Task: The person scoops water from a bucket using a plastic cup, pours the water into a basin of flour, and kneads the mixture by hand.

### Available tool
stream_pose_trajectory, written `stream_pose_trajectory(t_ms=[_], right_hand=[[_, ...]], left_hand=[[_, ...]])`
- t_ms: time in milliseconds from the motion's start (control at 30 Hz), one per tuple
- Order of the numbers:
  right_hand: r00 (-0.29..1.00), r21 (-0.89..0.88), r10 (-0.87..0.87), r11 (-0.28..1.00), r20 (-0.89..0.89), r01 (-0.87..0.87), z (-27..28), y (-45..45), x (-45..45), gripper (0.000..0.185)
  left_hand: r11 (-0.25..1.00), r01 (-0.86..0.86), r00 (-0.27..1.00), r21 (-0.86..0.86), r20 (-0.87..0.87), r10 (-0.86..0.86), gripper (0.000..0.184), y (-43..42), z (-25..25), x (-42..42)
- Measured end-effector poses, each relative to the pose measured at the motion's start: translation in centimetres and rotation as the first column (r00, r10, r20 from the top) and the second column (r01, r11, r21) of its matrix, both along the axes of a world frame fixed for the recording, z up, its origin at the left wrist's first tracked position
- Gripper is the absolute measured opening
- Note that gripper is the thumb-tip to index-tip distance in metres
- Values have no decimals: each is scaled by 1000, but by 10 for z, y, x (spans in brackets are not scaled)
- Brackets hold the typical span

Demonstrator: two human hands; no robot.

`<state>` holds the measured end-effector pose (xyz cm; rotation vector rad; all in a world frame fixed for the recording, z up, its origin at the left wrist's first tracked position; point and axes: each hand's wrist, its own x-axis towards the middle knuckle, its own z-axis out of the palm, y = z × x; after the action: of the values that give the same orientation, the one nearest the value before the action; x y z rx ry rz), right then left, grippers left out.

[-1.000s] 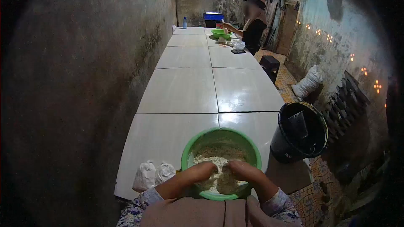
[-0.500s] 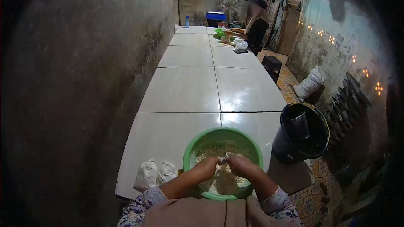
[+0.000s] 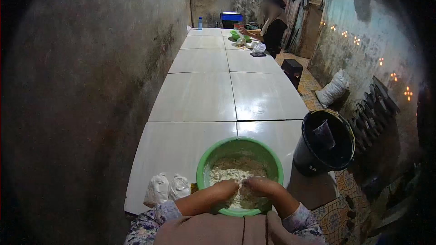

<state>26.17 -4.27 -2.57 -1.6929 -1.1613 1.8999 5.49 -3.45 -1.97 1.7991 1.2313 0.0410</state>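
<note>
Here: left hand (image 3: pixel 227 188) and right hand (image 3: pixel 260 185), near each other, fingers hidden at floury mix (image 3: pixel 232 173); whether clenched, cannot tell. Mix: beneath them, probably soft, crumbly, best scooped from below. Green bowl (image 3: pixel 240 139): surrounding them, likely light; rim offers purchase. Black bucket (image 3: pixel 309 152): farther right.

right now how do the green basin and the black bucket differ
The green basin is shallow; the black bucket is deeper. The basin holds a pale, crumbly mix, with the left hand and right hand in it; the bucket holds a clear container. Both are round and open-topped.
</note>
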Motion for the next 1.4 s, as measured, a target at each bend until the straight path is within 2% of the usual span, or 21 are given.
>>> stream_pose_trajectory(t_ms=[33, 67, 167, 200, 267, 333, 400, 467, 500, 600, 667, 733, 800, 967, 1000, 1067, 1200, 1267, 1333, 1367, 1400], right_hand=[[856, 267, 352, 844, 379, -465, 6, 6, -2, 34], [483, 286, 445, 440, 754, -851, 10, 9, -2, 31], [578, 458, 379, 364, 722, -811, 7, 11, 3, 29], [578, 457, 380, 365, 722, -811, 8, 10, 3, 29], [654, 490, 344, 453, 674, -744, 36, 9, -8, 32], [677, 505, 326, 474, 660, -721, 43, 16, -12, 35], [700, 521, 306, 494, 645, -696, 53, 19, -18, 38], [681, 571, 166, 426, 713, -702, 69, 17, -27, 34], [587, 414, 250, 503, 770, -759, 70, 26, -32, 31], [542, 372, 298, 473, 786, -799, 26, 48, -28, 31], [506, 368, 314, 406, 803, -836, 11, 52, -29, 38], [629, 506, 328, 390, 705, -770, -4, 52, -27, 45], [614, 477, 365, 401, 700, -782, -9, 51, -24, 48], [479, 399, 443, 266, 758, -878, -1, 39, -28, 54], [480, 399, 446, 268, 755, -877, -6, 40, -30, 54], [508, 291, 555, 435, 659, -852, -12, 44, -35, 49], [447, 260, 530, 391, 720, -883, -11, 55, -21, 43], [864, 482, 364, 720, 349, -498, -22, 60, -9, 38], [813, 676, 234, 460, 533, -575, 28, 48, -10, 33], [958, 573, 113, 780, 264, -250, 21, 55, -14, 31], [957, 567, 119, 784, 266, -255, 18, 55, -11, 31]], left_hand=[[998, 62, 998, -20, -18, -62, 29, 3, 2, -2], [992, 123, 992, -40, -35, -125, 28, 5, 5, -4], [997, 6, 1000, -78, 14, -5, 26, 7, 37, -13], [997, 6, 1000, -80, 14, -5, 26, 10, 28, -18], [923, 163, 986, 350, -22, -166, 24, 19, 15, -25], [922, 143, 988, 359, 9, -157, 19, 21, 24, -27], [903, 148, 987, 403, -123, -107, 14, 22, 27, -28], [912, 60, 996, 406, -82, -29, 13, 21, 28, -27], [921, 65, 988, 384, -153, -6, 13, 21, 30, -28], [930, 85, 974, 357, -226, -2, 18, 28, 9, -34], [924, 106, 966, 368, -257, -9, 19, 25, 17, -35], [946, 63, 977, 318, -214, 7, 20, 18, 29, -34], [922, 118, 970, 368, -241, -29, 19, 14, 28, -33], [937, 92, 979, 338, -203, -23, 19, 14, 35, -34], [938, 93, 979, 334, -204, -24, 19, 15, 27, -34], [957, -57, 994, 284, -78, 82, 21, 18, 13, -34], [947, -50, 996, 318, -51, 70, 25, 20, 3, -36], [939, -117, 988, 325, 138, 75, 30, 15, 14, -37], [931, -144, 986, 335, 124, 107, 34, 15, 23, -36], [921, -149, 984, 359, 141, 105, 33, 18, 21, -36], [909, -156, 982, 386, 158, 101, 32, 20, 16, -36]])
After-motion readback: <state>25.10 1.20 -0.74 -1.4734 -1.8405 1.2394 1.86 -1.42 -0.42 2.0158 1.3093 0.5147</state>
